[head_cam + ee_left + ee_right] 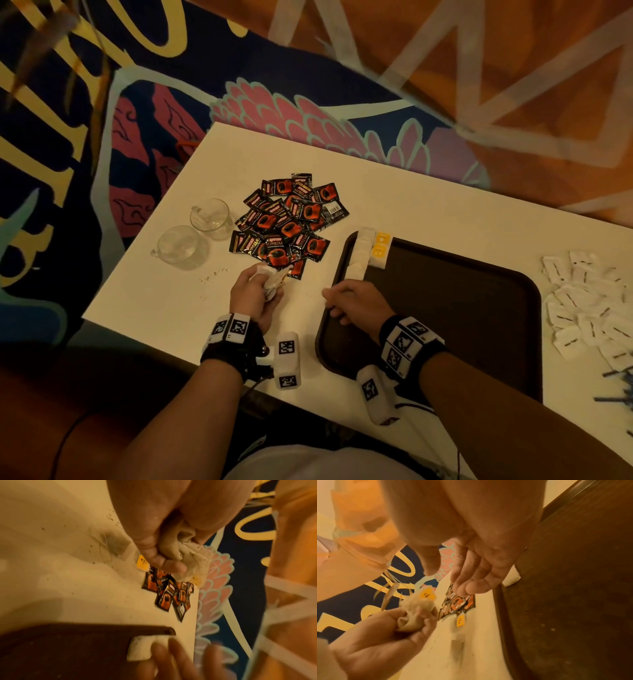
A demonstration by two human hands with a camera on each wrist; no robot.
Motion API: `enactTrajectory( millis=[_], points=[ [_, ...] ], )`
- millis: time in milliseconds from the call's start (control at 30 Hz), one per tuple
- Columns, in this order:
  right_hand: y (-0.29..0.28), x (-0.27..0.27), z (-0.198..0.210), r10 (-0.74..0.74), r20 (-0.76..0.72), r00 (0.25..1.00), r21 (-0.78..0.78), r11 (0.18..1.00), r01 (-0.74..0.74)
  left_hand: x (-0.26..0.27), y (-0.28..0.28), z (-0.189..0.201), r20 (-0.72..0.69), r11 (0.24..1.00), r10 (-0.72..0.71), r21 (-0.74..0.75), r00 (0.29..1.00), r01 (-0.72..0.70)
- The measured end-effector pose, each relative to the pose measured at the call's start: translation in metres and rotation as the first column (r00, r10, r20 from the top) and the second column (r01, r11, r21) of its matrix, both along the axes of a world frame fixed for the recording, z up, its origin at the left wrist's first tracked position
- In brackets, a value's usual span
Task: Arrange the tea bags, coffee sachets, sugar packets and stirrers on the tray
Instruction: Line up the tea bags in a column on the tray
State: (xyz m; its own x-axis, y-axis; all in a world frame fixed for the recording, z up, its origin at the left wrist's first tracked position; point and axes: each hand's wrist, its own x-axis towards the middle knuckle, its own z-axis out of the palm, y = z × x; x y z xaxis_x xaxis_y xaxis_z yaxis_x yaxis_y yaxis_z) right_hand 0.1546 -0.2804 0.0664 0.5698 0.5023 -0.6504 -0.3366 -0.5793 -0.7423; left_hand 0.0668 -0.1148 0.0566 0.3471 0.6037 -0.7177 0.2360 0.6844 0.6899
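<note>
My left hand (270,284) grips a crumpled bunch of white tea bags (173,547) just below the pile of black-and-red coffee sachets (287,222). One loose tea bag (115,545) with a yellow tag (460,620) lies on the table beside that hand. The dark brown tray (445,308) has a row of tea bags (359,253) with yellow tags along its left rim. Over that rim my right hand (334,301) hovers with fingers relaxed, the tips (171,655) at a tea bag (142,649) on the tray. White sugar packets (589,301) and dark stirrers (620,380) lie right of the tray.
Two glass cups (210,217) (180,243) stand left of the sachets. Dark crumbs (214,274) speckle the white table (154,301) near my left hand. The table's far edge runs just behind the sachets, with patterned carpet (274,102) beyond.
</note>
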Motion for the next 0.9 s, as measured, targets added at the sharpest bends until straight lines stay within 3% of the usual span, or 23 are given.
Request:
enactTrajectory(
  millis=[200, 400, 533, 633, 700, 800, 900],
  points=[
    [0.025, 0.008, 0.021, -0.141, -0.044, 0.989, 0.077, 0.987, 0.144, 0.019, -0.038, 0.021, 0.131, 0.962, -0.265, 0.106, 0.955, 0.252],
    [-0.004, 0.031, 0.032, -0.294, -0.056, 0.954, 0.116, 0.947, 0.299, 0.027, -0.029, 0.019, 0.199, 0.993, -0.072, -0.077, 0.977, 0.089],
    [-0.027, 0.043, 0.042, -0.382, -0.057, 0.922, 0.168, 0.907, 0.386, 0.035, -0.035, 0.027, 0.200, 0.984, -0.135, -0.091, 0.971, 0.155],
    [-0.044, 0.053, 0.046, -0.381, 0.081, 0.921, 0.150, 0.918, 0.367, 0.046, -0.049, 0.035, 0.104, 0.952, -0.305, 0.055, 0.947, 0.301],
    [-0.055, 0.059, 0.046, -0.357, 0.249, 0.901, 0.115, 0.934, 0.338, 0.055, -0.064, 0.041, 0.009, 0.881, -0.435, 0.211, 0.900, 0.424],
    [-0.069, 0.063, 0.048, -0.315, 0.496, 0.809, 0.098, 0.946, 0.309, 0.068, -0.091, 0.055, -0.068, 0.722, -0.555, 0.455, 0.829, 0.520],
    [-0.083, 0.060, 0.055, -0.304, 0.640, 0.706, 0.147, 0.950, 0.276, 0.080, -0.115, 0.070, -0.081, 0.615, -0.573, 0.616, 0.816, 0.493]
  ],
)
